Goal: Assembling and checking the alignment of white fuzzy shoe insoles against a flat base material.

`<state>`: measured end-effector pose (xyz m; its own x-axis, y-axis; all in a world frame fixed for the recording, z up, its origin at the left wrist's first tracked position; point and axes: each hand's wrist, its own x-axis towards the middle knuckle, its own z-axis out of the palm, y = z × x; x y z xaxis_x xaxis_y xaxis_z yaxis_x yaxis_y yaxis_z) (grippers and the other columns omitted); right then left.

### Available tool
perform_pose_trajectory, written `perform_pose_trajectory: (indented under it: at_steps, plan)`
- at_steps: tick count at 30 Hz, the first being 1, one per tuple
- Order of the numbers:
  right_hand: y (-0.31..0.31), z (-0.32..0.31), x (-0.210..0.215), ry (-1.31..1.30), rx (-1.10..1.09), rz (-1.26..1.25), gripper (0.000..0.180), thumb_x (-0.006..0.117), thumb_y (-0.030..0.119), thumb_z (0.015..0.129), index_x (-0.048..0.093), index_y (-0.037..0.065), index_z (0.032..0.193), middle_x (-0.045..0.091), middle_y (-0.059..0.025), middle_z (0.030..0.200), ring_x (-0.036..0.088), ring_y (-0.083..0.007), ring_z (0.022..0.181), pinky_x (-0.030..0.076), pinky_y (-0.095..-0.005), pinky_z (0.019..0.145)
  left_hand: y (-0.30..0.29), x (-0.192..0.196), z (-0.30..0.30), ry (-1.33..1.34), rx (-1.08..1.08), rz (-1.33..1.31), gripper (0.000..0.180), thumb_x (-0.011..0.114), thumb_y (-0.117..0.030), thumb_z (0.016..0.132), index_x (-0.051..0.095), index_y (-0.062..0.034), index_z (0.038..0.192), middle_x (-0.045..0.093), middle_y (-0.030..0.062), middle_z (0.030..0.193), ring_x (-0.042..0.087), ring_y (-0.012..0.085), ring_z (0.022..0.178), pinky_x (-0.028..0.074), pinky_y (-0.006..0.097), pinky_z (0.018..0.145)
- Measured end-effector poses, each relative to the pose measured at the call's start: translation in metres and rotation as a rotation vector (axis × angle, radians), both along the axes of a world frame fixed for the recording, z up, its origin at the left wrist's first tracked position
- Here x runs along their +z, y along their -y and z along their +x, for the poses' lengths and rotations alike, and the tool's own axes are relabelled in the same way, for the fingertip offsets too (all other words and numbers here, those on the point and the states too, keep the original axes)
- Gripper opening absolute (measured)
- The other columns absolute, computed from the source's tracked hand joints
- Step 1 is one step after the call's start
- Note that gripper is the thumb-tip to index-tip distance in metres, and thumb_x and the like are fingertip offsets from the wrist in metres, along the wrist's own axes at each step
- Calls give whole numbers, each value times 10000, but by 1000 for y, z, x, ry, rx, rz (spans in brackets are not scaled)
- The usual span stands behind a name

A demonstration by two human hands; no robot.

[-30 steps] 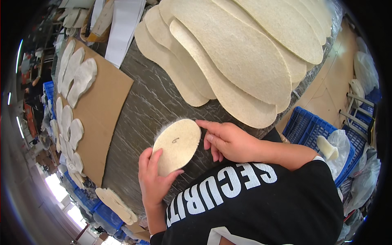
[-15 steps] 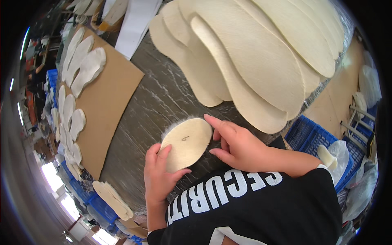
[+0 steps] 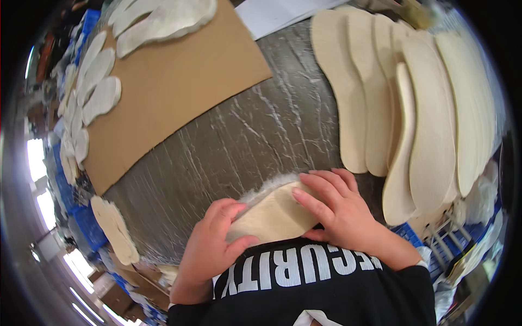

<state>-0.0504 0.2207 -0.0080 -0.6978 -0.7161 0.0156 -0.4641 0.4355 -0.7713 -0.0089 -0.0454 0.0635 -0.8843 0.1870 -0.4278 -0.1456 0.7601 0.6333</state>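
Close to my body, both hands hold a cream fleece insole (image 3: 272, 216) by its two ends. White fluff shows along its far edge. My left hand (image 3: 213, 239) pinches the left end, thumb on the near side and fingers on the far side. My right hand (image 3: 340, 209) grips the right end, its fingers over the top and far edge and its thumb low at the near edge. The insole looks slightly bent and tilted. Its underside is hidden.
Overlapping cream insoles (image 3: 432, 127) fan out on the right of the dark plastic-covered table (image 3: 217, 144). A brown cardboard sheet (image 3: 179, 81) at the left bears several white insoles (image 3: 102, 99). More insoles (image 3: 115, 231) lie at the near left edge. White paper (image 3: 283, 13) lies at the back.
The view has swung to the right. The held insole is now tipped and nearer my body, and its marked face no longer shows. My right hand has gone from a fingertip touch to a grip.
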Motion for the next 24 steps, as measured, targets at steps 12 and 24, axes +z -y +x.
perform_pose_trajectory:
  at_steps: [12,24]
  plan:
    - [2,-3,3,-65,8,137,926,840,396,538,518,154,1371,505,-141,1320,508,-328,1154,380,-515,956,14,-15,2,-82,52,-19,123,687,-104,829,627,-9,877,607,127,799,586,334,738,474,408,665]
    - [2,-5,9,-95,45,230,913,809,465,550,537,157,1364,500,-137,1324,501,-321,1138,375,-487,932,11,-24,2,-45,148,31,102,675,-58,818,617,9,868,587,139,775,572,326,710,450,377,653]
